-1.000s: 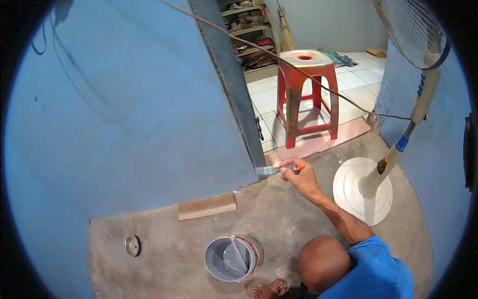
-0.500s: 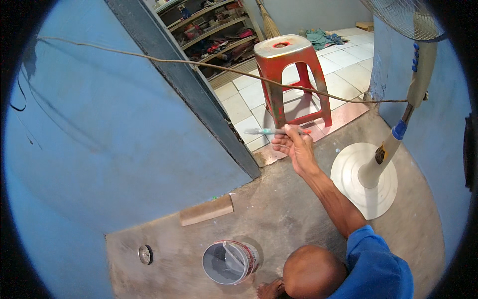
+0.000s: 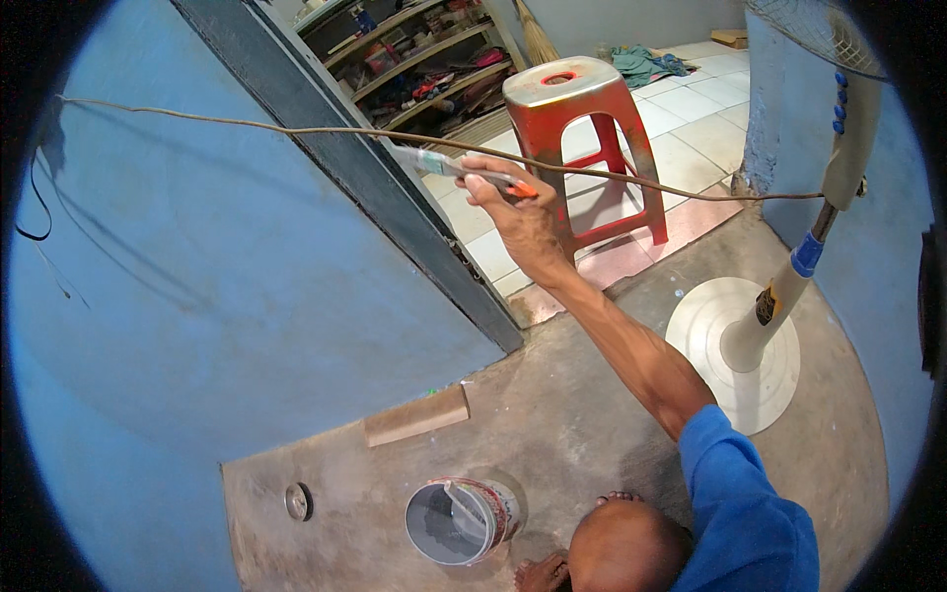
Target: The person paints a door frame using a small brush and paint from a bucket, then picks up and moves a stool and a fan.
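Note:
My right hand (image 3: 508,212) is closed around a paintbrush (image 3: 444,166) with a grey handle and an orange end. Its pale bristles point left and come up to the inner edge of the dark grey door frame (image 3: 345,163); whether they touch it I cannot tell. A thin brown cable (image 3: 631,181) runs across the doorway close to the hand. Below, on the floor, stands a bucket (image 3: 426,528) with grey paint on its inside and a light stick-like thing leaning in it. My left hand is out of the picture.
A red stool (image 3: 582,94) stands in the doorway, and a white standing fan (image 3: 760,345) at the right. On the concrete floor lie a wooden block (image 3: 416,414) and a small round tin (image 3: 298,501). Blue walls (image 3: 217,296) flank the doorway; shelves (image 3: 424,59) are beyond.
My right hand has moved up and to the left with the paintbrush, from in front of the stool's leg to the door frame's edge. My knee has shifted slightly to the right.

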Demonstrator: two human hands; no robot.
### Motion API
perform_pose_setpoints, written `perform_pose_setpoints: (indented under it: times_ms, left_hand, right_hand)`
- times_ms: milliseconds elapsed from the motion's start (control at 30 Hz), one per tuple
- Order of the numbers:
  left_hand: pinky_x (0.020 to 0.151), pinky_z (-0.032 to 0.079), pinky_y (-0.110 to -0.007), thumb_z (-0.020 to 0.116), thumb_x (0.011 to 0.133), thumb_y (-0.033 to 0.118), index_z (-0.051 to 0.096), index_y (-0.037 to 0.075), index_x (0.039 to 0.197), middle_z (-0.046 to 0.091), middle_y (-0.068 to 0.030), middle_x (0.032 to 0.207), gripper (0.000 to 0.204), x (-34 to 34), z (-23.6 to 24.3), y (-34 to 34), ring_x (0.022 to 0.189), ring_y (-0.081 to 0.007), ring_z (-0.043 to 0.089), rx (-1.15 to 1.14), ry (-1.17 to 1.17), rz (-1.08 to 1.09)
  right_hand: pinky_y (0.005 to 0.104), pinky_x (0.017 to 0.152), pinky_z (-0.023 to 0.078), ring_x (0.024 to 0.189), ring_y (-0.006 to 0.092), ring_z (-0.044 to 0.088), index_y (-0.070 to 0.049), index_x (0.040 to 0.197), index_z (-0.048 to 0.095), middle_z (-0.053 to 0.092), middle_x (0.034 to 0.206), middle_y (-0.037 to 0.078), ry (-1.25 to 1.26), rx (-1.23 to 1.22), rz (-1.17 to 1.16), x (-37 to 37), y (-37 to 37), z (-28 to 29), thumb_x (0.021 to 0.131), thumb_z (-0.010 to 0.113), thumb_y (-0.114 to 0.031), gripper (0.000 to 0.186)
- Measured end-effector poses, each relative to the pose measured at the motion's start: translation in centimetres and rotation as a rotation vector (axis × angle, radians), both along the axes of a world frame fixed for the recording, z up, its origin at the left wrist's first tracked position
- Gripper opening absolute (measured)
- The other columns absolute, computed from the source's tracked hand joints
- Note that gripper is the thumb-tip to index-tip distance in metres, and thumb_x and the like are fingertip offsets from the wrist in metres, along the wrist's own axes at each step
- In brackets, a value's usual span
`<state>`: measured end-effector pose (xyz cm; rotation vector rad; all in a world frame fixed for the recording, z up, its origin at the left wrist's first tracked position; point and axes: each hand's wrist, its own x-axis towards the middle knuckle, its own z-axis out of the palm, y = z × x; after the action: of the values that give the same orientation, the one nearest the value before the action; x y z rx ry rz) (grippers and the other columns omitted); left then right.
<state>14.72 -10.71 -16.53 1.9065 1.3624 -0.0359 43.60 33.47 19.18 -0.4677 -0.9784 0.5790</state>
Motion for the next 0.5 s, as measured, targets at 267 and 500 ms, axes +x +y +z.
perform_pose_setpoints:
  times_ms: [267, 500]
  left_hand:
    - [0.097, 0.042, -0.054, 0.053, 0.095, 0.041, 0.062, 0.014, 0.122, 0.062, -0.0158, 0.123, 0.039, 0.1, 0.2, -0.1, 0.112, -0.0383, 0.058, -0.002, -0.027, -0.016]
    - [0.099, 0.041, -0.054, 0.052, 0.096, 0.041, 0.063, 0.013, 0.12, 0.06, -0.0165, 0.126, 0.039, 0.0, 0.7, 0.0, 0.117, -0.0383, 0.056, 0.001, -0.044, -0.026]
  right_hand:
    - [0.0315, 0.068, 0.055, 0.078, 0.019, 0.069, -0.004, 0.108, 0.071, 0.073, 0.099, 0.012, -0.291, 0.178, -0.282, -2.2, 2.3, 1.0, 0.09, 0.068, -0.012, 0.02]
    - [0.0348, 0.067, 0.054, 0.075, 0.024, 0.068, -0.001, 0.097, 0.07, 0.069, 0.088, 0.014, -0.635, -0.027, -0.275, -0.7, 0.6, -1.7, 0.084, 0.068, -0.011, 0.017]
